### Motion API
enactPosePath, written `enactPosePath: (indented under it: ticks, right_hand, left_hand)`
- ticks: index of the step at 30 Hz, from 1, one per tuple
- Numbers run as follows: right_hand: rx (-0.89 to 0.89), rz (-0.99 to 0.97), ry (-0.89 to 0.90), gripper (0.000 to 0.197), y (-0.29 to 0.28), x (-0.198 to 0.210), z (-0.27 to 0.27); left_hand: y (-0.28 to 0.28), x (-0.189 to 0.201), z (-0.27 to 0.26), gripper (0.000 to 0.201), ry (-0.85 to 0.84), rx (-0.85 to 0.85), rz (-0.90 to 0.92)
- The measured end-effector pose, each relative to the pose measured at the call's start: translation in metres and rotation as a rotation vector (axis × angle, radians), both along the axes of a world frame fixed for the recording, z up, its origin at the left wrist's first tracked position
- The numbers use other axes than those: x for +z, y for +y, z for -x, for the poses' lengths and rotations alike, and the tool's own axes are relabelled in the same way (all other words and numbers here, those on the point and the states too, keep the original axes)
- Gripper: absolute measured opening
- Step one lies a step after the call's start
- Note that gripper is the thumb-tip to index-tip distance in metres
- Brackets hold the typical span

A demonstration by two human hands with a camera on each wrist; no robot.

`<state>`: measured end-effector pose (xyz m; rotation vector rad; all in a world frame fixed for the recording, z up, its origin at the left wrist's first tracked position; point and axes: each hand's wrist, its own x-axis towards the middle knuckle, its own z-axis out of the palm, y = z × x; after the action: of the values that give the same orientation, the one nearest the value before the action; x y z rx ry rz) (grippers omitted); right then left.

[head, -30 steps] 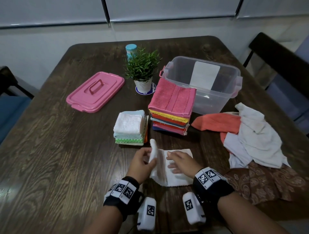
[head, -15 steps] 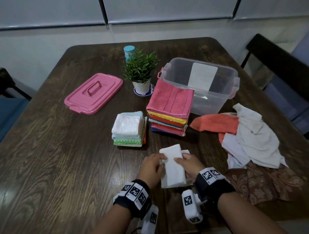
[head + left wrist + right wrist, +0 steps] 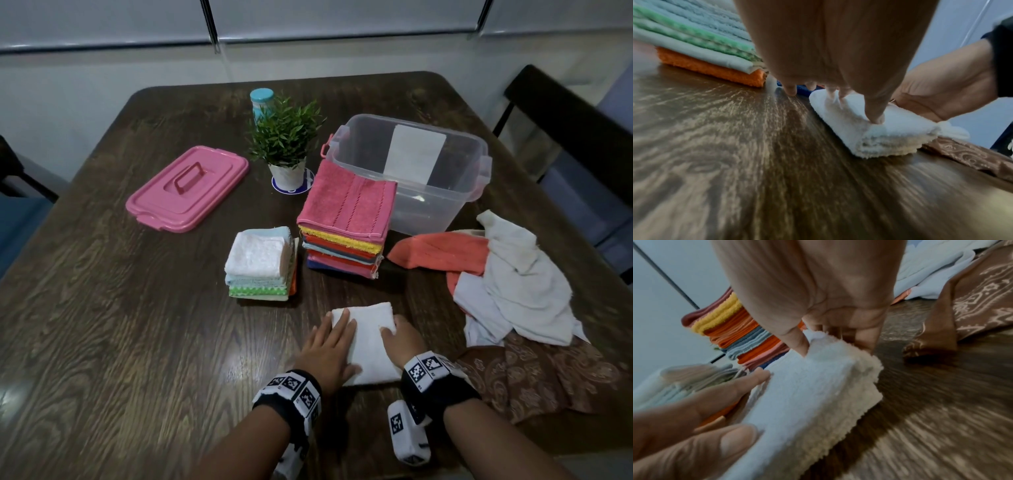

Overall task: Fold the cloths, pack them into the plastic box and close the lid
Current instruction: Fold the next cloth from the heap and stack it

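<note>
Head view shows the folded white cloth [image 3: 368, 342] lying on the table [image 3: 137, 342] near its front edge, well short of the plastic box [image 3: 442, 192]. The left hand [image 3: 329, 346] presses flat on it with straight fingers; the right hand [image 3: 402, 337] pinches its right edge, thumb on top. Soft, light terry, it will likely spring open, so it is best gripped across the stacked layers.

Dark wood-grain table [image 3: 102, 342] with rounded corners, pale wall [image 3: 85, 85] with grey panels behind, black chair [image 3: 565, 130] at right, dim indoor light.
</note>
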<state>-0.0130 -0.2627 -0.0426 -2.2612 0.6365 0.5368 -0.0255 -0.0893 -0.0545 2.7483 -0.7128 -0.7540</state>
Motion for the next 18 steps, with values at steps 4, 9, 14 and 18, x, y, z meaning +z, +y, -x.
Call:
enactPosePath:
  ticks: [4,9,14,18]
  right_hand:
    - [-0.010,0.053,-0.049,0.043,0.003,-0.002,0.001]
    - [0.219,0.384,-0.325,0.064,0.012,0.009,0.009]
    - [0.637,0.540,-0.363,0.066,0.019,-0.010,0.011]
    - [0.686,0.574,-0.211,0.080,0.007,-0.040,0.016]
  left_hand:
    - [0.000,-0.008,-0.005,0.085,0.027,-0.015,-0.009]
    - [0.000,-0.011,-0.009,0.089,0.017,-0.025,-0.004]
    - [-0.008,-0.021,-0.014,0.098,-0.059,-0.088,0.006]
    - [-0.005,-0.027,-0.021,0.116,0.001,-0.062,-0.046]
